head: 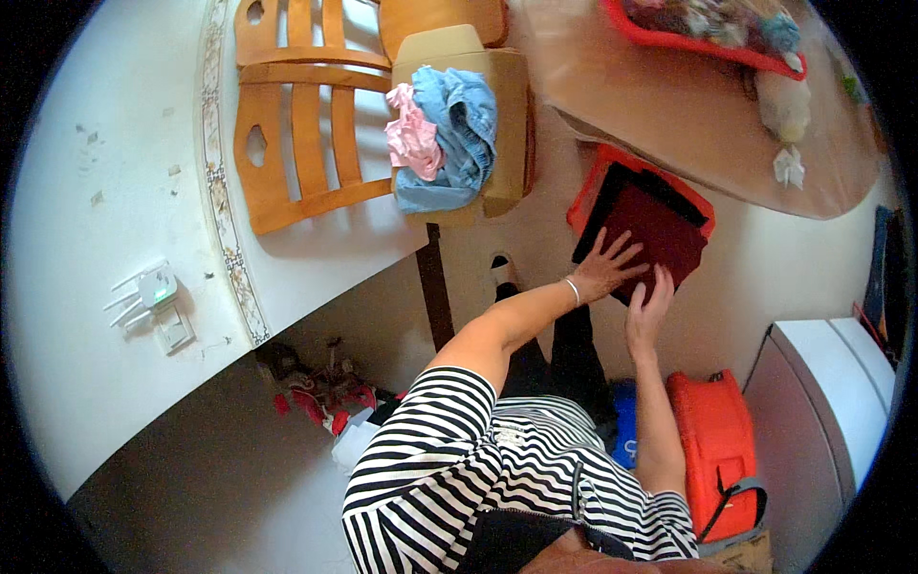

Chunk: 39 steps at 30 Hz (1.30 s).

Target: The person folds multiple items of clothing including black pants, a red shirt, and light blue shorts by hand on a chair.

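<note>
A folded maroon cloth lies over black cloth in a red plastic container low in front of me. My left hand, a bangle at its wrist, rests flat on the maroon cloth with fingers spread. Close beside it, my right hand touches the cloth's near edge with its fingertips, thumb apart from the fingers. The undersides of the cloths and most of the container are hidden.
Wooden chairs stand left; a cardboard box there holds blue clothing and a pink cloth. A table with a red basket curves ahead right. A red-orange bag sits beside a cabinet-like appliance.
</note>
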### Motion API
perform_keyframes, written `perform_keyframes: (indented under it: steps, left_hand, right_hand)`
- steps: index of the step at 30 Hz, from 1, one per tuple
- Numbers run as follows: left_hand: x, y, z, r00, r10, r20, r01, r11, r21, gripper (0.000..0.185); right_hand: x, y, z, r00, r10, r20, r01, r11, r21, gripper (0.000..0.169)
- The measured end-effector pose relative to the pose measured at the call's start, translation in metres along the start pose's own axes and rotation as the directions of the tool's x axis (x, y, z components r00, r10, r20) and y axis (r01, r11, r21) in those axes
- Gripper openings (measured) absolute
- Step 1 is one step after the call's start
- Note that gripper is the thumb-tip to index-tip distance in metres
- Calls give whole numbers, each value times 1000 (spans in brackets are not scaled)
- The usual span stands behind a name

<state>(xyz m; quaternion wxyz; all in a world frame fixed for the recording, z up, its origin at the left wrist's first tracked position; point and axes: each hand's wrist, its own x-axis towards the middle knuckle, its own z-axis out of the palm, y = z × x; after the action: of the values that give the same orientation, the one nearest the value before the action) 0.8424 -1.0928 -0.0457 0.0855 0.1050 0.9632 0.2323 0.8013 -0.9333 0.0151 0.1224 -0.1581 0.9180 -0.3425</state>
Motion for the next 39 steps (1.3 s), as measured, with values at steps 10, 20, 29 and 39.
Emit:
perform_keyframes:
  steps: [10,20,29,39]
  left_hand:
    - [-119,-134,-81,578,-595,-559,352,799,-487,16]
    - [-210,-388,-74,-198,-978,60,404,-138,-904,46]
    - [-199,-378,-120,-55,-965,255,130,-260,-957,32]
    - [-216,-345,-170,-37,-995,94,-16,-93,-995,23]
  right_hand:
    - [46,10,59,993,102,57,-39,751,-659,76]
    - [45,-83,79,994,-105,-18,78,826,-558,64]
    - [74,-216,233,948,-236,212,238,971,17,56]
    - [190,-284,300,998,-6,56,9,999,-50,77]
